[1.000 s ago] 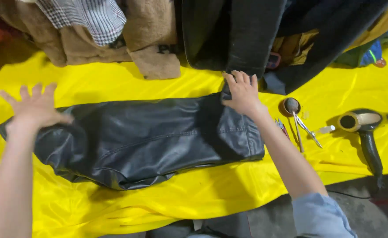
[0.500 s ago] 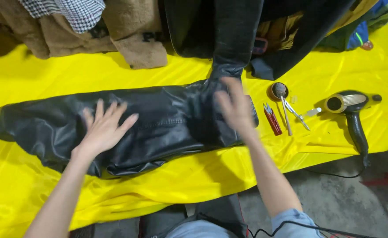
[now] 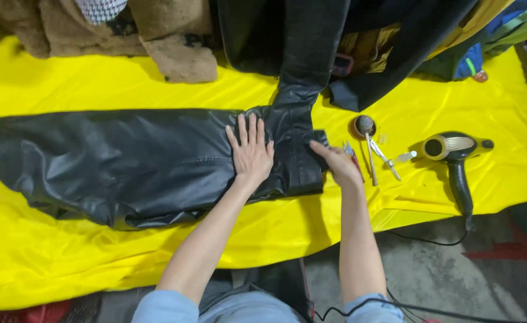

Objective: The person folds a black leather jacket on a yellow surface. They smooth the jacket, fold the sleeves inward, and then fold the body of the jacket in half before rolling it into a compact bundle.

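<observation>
A black leather garment lies stretched lengthwise across a yellow sheet. My left hand rests flat on its right part, fingers spread, palm down. My right hand touches the garment's right edge, fingers pointing left at the hem, holding nothing that I can see. Part of the leather runs upward from that end into a pile of dark clothes.
Right of my right hand lie a small round tin with a brush, small metal tools and a black and gold hair dryer with its cord. Brown and dark clothes are piled at the back. Grey floor shows at the lower right.
My left hand slid from the garment's left end to its right part. My right hand moved off the leather to its right edge. The view shifted so the garment sits further left.
</observation>
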